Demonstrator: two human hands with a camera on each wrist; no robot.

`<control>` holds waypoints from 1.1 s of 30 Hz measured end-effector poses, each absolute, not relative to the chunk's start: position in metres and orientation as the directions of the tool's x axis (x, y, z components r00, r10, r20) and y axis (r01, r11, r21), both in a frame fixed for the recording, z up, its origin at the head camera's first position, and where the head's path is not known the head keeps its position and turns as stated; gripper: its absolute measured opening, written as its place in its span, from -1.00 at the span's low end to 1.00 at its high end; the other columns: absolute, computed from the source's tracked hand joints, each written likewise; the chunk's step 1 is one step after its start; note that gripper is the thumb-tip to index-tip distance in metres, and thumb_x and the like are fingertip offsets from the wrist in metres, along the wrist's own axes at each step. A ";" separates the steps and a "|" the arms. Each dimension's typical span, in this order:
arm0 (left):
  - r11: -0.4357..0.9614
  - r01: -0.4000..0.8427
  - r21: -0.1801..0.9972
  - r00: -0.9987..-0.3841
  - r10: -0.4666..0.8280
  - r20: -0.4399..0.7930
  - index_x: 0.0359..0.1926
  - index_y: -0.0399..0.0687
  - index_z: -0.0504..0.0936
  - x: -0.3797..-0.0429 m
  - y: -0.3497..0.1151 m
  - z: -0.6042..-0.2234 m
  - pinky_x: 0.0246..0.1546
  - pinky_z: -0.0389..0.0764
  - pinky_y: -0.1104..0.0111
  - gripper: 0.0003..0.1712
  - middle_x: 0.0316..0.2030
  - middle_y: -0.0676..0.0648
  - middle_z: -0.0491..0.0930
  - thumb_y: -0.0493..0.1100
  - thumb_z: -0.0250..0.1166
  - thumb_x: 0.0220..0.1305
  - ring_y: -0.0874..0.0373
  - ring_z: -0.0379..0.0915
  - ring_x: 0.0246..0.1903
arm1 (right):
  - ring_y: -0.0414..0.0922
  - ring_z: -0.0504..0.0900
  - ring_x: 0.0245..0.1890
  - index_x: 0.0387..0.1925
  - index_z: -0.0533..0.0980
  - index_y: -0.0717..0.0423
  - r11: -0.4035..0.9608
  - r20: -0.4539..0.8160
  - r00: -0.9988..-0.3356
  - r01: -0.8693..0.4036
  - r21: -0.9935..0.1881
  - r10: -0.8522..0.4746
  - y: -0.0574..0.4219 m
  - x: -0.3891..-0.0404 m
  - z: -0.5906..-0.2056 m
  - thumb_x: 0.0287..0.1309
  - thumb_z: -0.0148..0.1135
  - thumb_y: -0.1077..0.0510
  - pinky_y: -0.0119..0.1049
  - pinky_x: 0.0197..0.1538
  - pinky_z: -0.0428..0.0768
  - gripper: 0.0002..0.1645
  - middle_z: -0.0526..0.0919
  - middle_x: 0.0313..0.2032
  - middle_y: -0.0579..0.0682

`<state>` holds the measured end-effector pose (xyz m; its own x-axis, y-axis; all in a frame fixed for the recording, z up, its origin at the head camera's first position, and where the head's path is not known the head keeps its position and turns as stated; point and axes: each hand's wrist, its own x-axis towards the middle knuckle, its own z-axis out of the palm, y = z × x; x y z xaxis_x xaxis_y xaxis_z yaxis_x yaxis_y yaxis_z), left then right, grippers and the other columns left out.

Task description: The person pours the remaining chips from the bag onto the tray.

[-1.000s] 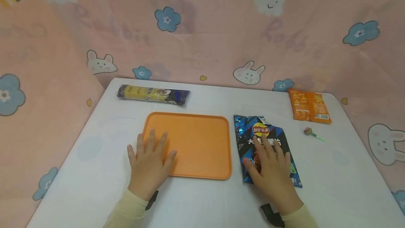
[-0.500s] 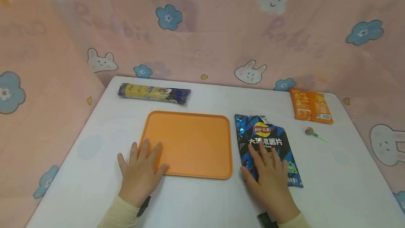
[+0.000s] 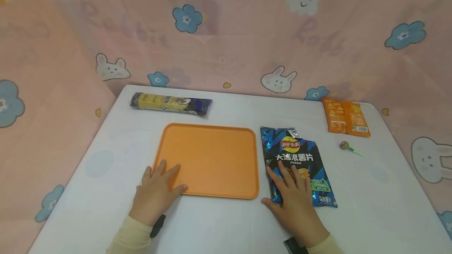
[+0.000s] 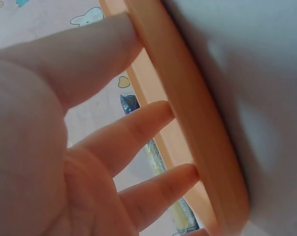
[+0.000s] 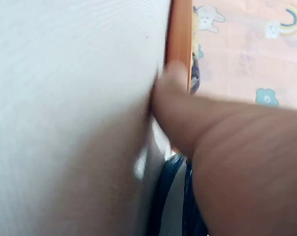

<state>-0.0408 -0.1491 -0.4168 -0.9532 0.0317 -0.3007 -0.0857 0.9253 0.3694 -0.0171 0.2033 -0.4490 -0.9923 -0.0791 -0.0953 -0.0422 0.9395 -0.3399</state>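
My left hand (image 3: 154, 196) lies spread over the near left corner of an orange tray (image 3: 219, 160). In the left wrist view its thumb (image 4: 89, 54) and fingers reach to the tray's rim (image 4: 187, 113). Further right, my right hand (image 3: 296, 203) rests with spread fingers over the lower left part of a blue and black bag of potato chips (image 3: 318, 167). Its thumb extends past the bag's left side, low over the white tabletop, as the right wrist view shows with the blurred thumb (image 5: 175, 98). Neither hand grips anything.
Behind the tray lies a long yellow and dark blue packet (image 3: 169, 103). An orange packet (image 3: 346, 117) sits at the far right corner of the white table (image 3: 219, 226), with a lollipop (image 3: 347, 147) in front of it. A pink patterned cloth (image 3: 226, 42) hangs behind.
My left hand has drawn back towards me and to the left, off more of the tray. The right hand has slid slightly nearer and left across the chip bag, uncovering more of its print.
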 end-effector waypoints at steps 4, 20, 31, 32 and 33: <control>0.926 -0.085 0.369 -0.957 0.028 -0.290 0.41 0.14 0.45 -0.043 -0.150 -0.416 -0.02 0.24 -0.58 -0.24 0.50 -0.34 0.14 0.27 0.34 0.25 -0.63 -0.09 0.39 | 0.33 -0.11 0.54 0.46 0.30 -0.30 0.944 -0.064 -0.995 -0.054 -0.325 -0.079 0.204 -0.017 -0.451 0.14 0.42 -0.19 0.46 0.41 -0.35 -0.12 0.10 0.56 0.07; 0.908 -0.110 0.405 -0.967 -0.004 -0.253 0.38 -0.02 0.48 -0.046 -0.149 -0.412 0.07 0.32 -0.46 -0.19 0.44 -0.38 0.20 0.10 0.48 0.14 -0.64 -0.04 0.37 | 0.25 0.24 0.47 0.30 0.52 -0.16 0.826 0.143 -0.989 -0.045 -0.562 0.044 0.217 -0.023 -0.457 0.54 -0.11 -0.12 0.34 0.48 -0.15 -0.52 0.41 0.42 0.02; 0.912 -0.122 0.391 -0.965 -0.017 -0.263 0.40 0.04 0.46 -0.048 -0.151 -0.417 0.11 0.35 -0.40 -0.16 0.45 -0.36 0.19 0.14 0.49 0.11 -0.62 -0.04 0.38 | -0.14 0.35 0.44 0.28 0.52 0.03 0.591 0.420 -0.882 -0.225 -0.775 0.215 0.229 -0.017 -0.428 0.54 -0.11 0.24 -0.46 0.45 0.20 -0.56 0.48 0.37 -0.05; 0.913 -0.122 0.389 -0.963 -0.014 -0.268 0.41 0.05 0.45 -0.049 -0.152 -0.417 0.11 0.36 -0.39 -0.15 0.45 -0.36 0.19 0.15 0.48 0.12 -0.62 -0.05 0.38 | -0.17 0.36 0.43 0.30 0.51 0.08 0.555 0.439 -0.866 -0.249 -0.794 0.240 0.231 -0.016 -0.420 0.55 -0.16 0.26 -0.53 0.41 0.23 -0.55 0.49 0.36 -0.02; 0.916 -0.117 0.385 -0.962 -0.009 -0.271 0.41 0.05 0.44 -0.049 -0.152 -0.416 0.10 0.37 -0.38 -0.14 0.45 -0.36 0.18 0.16 0.48 0.12 -0.62 -0.04 0.38 | -0.17 0.38 0.42 0.30 0.48 0.16 0.492 0.459 -0.849 -0.292 -0.820 0.261 0.233 -0.016 -0.412 0.56 -0.20 0.26 -0.53 0.39 0.26 -0.54 0.49 0.36 0.04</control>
<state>-0.0488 -0.1521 -0.4160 -0.9624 -0.0092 -0.2714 -0.1172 0.9156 0.3847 -0.0158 0.2334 -0.4125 -0.8494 0.2611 0.4587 -0.2916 0.4922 -0.8202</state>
